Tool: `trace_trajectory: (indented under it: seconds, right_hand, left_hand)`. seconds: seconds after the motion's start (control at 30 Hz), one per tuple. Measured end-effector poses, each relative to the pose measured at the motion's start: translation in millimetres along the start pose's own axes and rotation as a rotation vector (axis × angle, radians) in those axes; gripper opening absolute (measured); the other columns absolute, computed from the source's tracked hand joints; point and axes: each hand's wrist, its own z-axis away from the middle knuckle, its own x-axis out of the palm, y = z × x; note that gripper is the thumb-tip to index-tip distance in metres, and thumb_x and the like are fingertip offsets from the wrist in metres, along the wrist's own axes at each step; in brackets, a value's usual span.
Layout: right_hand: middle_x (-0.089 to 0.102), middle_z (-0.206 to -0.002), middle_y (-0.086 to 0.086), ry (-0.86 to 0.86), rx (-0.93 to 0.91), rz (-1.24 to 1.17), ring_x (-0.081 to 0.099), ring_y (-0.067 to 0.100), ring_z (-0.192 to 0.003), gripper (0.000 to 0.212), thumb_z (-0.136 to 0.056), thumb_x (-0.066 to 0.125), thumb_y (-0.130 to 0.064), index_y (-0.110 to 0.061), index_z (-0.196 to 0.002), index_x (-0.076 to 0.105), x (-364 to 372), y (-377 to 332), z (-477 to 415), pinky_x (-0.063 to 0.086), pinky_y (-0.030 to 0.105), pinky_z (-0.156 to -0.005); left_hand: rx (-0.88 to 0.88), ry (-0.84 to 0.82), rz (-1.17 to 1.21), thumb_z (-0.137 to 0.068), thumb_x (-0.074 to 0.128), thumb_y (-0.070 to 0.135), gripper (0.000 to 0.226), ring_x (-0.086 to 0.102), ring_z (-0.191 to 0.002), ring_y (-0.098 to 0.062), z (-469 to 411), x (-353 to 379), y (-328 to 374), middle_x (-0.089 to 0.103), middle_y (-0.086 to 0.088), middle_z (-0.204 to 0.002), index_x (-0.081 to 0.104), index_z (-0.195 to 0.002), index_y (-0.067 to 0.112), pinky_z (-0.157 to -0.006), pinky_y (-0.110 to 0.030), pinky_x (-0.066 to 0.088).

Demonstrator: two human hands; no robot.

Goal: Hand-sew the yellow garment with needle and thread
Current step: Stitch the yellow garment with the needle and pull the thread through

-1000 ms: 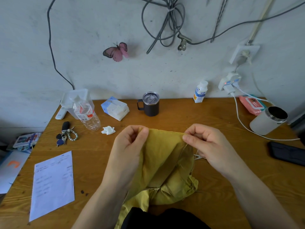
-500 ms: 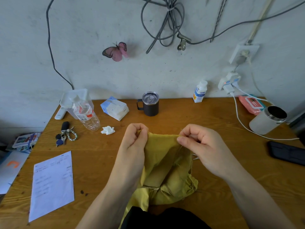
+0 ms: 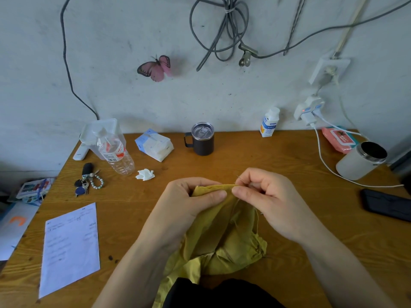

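The yellow garment point(image 3: 224, 236) hangs from both hands over the wooden table point(image 3: 278, 165) and trails down to my lap. My left hand point(image 3: 191, 201) pinches the garment's folded top edge between thumb and fingers. My right hand point(image 3: 264, 196) pinches the same edge just to the right, thumb tip almost touching the left thumb. A thin needle point(image 3: 239, 178) sticks up from between the right fingers at the fabric edge. The thread is too fine to make out.
Along the back stand a plastic bottle point(image 3: 115, 152), tissue pack point(image 3: 154, 144), dark lidded mug point(image 3: 202, 138) and small white bottle point(image 3: 269, 122). Keys point(image 3: 87, 181) and a paper sheet point(image 3: 71, 247) lie left. A white canister point(image 3: 361, 160), charger cable point(image 3: 327, 161) and black phone point(image 3: 387, 204) are right.
Both hands have moved closer together along the garment's top edge, bunching the fabric between them. The right hand now shows the needle at the edge.
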Motion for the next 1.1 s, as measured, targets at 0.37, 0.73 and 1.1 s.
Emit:
trace_trajectory:
  seconds: [0.37,0.73,1.1]
  right_hand:
    - [0.048,-0.051,-0.008,-0.017,0.009,-0.06,0.041,0.001,-0.048,0.012,-0.086,0.062,-0.023,-0.023,-0.074,0.063,4,-1,1,0.032,0.01,-0.049]
    - [0.041,-0.051,-0.009,0.046,-0.007,-0.065,0.038,0.001,-0.048,0.025,-0.081,0.06,-0.043,-0.023,-0.096,0.056,1,3,4,0.034,0.01,-0.052]
    - [0.047,-0.057,-0.013,0.071,-0.143,0.129,0.048,0.006,-0.053,0.02,-0.093,0.033,-0.033,-0.021,-0.089,0.049,3,-4,16,0.037,0.015,-0.051]
  left_hand:
    - [-0.1,-0.09,0.033,-0.073,0.069,0.027,0.012,0.069,-0.08,-0.025,3,0,3,0.074,-0.011,-0.083,0.076,-0.078,0.02,-0.082,-0.042,0.054]
    - [-0.194,-0.137,0.163,-0.072,0.068,0.021,0.016,0.071,-0.075,-0.021,2,-3,5,0.075,-0.013,-0.082,0.077,-0.082,0.012,-0.07,-0.031,0.056]
    - [-0.188,-0.102,0.253,-0.069,0.07,0.022,0.019,0.072,-0.075,-0.02,3,-5,4,0.076,-0.012,-0.084,0.078,-0.084,0.012,-0.066,-0.028,0.058]
